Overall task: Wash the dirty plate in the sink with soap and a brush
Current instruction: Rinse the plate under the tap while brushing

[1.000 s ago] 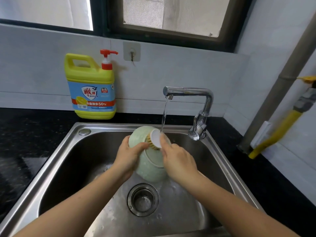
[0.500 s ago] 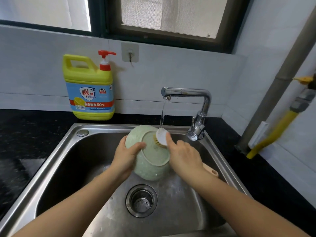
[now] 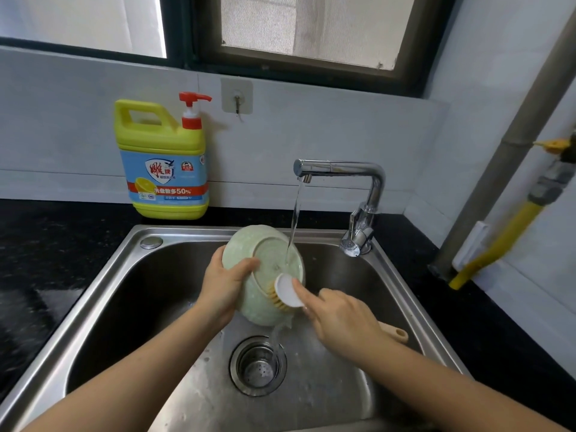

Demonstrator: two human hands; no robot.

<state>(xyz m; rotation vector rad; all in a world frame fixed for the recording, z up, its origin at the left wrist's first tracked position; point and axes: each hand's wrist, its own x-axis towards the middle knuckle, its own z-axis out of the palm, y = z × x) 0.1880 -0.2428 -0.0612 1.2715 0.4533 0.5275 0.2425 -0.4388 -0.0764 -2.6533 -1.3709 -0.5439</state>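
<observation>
Steel sink (image 3: 327, 385), plate (image 3: 265, 247) under tap stream (image 3: 294, 213), brush (image 3: 288, 291) against it

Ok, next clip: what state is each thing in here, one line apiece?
plate: held tilted over the sink, underside facing the camera, wet.
tap: running, stream hitting the plate.
brush: bristles against the plate's underside.
left hand: grips the plate's rim.
right hand: holds the brush, forefinger on its head.
soap bottle: upright on the counter, untouched.
drain: strainer seated, runoff falling onto it.
</observation>
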